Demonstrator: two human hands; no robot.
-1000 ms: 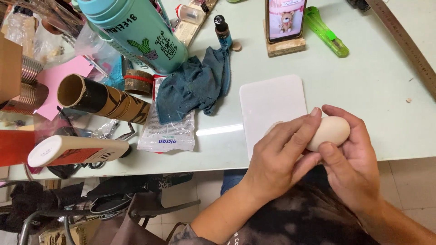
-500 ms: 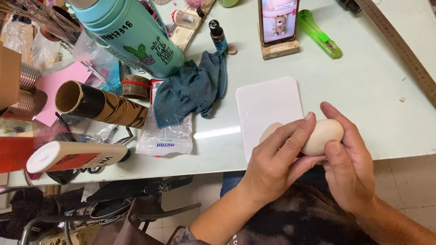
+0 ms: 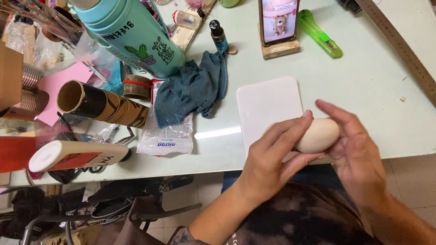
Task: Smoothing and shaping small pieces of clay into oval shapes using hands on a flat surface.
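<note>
Since a second ago the left hand [image 3: 268,156] has slid back along the clay lump [image 3: 318,135], baring more of it; I judge the shaping is still mid-way. Both hands' fingers curl loosely round it at the bench [image 3: 363,81] edge, over one white board [image 3: 268,106]; right hand [image 3: 359,152] cups beneath. I count one lump, one board, one blue cloth [image 3: 193,88], one phone [image 3: 278,19].
</note>
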